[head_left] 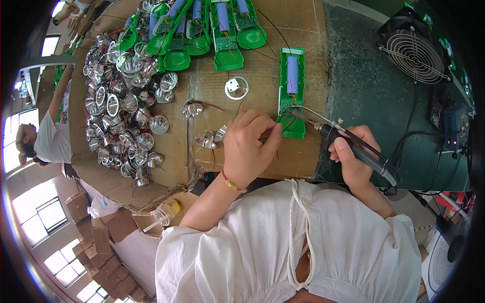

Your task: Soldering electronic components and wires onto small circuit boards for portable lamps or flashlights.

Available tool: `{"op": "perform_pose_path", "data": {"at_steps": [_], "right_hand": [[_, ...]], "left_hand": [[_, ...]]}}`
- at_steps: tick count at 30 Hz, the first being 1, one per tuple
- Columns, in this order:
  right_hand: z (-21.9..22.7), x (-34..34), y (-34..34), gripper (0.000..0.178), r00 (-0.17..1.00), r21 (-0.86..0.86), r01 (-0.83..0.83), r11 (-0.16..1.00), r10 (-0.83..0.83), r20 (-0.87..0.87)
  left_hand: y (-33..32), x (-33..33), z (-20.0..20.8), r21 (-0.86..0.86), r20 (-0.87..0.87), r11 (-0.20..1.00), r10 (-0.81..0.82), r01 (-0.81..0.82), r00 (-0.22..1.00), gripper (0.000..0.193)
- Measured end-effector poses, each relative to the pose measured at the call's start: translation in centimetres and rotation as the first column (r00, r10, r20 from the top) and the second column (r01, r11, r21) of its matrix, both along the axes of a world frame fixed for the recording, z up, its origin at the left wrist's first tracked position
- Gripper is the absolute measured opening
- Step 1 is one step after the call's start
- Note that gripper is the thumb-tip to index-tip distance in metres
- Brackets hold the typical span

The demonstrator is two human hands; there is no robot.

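Bright windows (38,207) and stacked cardboard boxes (101,265) line the left side of the room, where another person (50,139) in a white top is visible. Work is laid out on a dark green bench (353,76), partly covered by a cardboard sheet (212,106); a guarded fan (415,56) stands at its far right. Silver reflectors (126,103) lie heaped at left. One green housing (298,108) lies open-side up near the cardboard's right edge. Its long axis runs straight away from the wearer, broad end near, narrow end far; a lilac cell (292,76) lies along the same axis. Right hand (356,154) grasps a soldering iron (367,157), tip directed up-left over the housing's wiring. Left hand (251,144) has thumb and forefinger drawn together beside the housing's wires; whether they grip one cannot be determined.
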State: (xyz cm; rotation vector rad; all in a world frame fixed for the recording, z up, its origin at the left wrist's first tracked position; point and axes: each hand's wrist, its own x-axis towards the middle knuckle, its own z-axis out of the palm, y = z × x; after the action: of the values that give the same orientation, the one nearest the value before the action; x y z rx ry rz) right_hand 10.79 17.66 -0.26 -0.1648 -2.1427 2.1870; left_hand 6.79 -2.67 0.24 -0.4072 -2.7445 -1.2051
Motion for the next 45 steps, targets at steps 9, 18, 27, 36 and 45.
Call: {"op": "perform_pose_path", "data": {"at_steps": [9, 18, 27, 36, 45], "right_hand": [[0.0, 0.2, 0.3, 0.015, 0.993, -0.162, 0.091, 0.983, -0.078, 0.09], [0.0, 0.2, 0.6, 0.016, 0.996, -0.133, 0.092, 0.987, -0.091, 0.013], [-0.6, -0.2, 2.9, 0.016, 0.99, -0.09, 0.136, 0.987, -0.14, -0.034], [-1.1, -0.5, 4.6, 0.013, 0.964, -0.096, 0.266, 0.959, -0.266, 0.003], [-1.8, -1.1, 5.7, 0.013, 0.959, -0.13, 0.282, 0.95, -0.276, 0.061]], "left_hand": [[0.0, 0.0, 0.0, 0.004, 0.047, 1.0, 0.011, -0.011, 0.999, 0.011], [0.0, -0.1, 0.2, -0.001, 0.069, 1.0, 0.02, -0.02, 0.997, 0.012], [0.2, -1.4, 1.7, -0.173, 0.349, 0.982, -0.016, 0.081, 0.937, 0.017], [4.6, -19.7, 1.5, -0.286, -0.054, 0.948, 0.132, -0.141, 0.99, 0.027], [-2.4, -12.3, 7.3, -0.697, -0.217, 0.596, 0.355, -0.399, 0.909, 0.028]]}}
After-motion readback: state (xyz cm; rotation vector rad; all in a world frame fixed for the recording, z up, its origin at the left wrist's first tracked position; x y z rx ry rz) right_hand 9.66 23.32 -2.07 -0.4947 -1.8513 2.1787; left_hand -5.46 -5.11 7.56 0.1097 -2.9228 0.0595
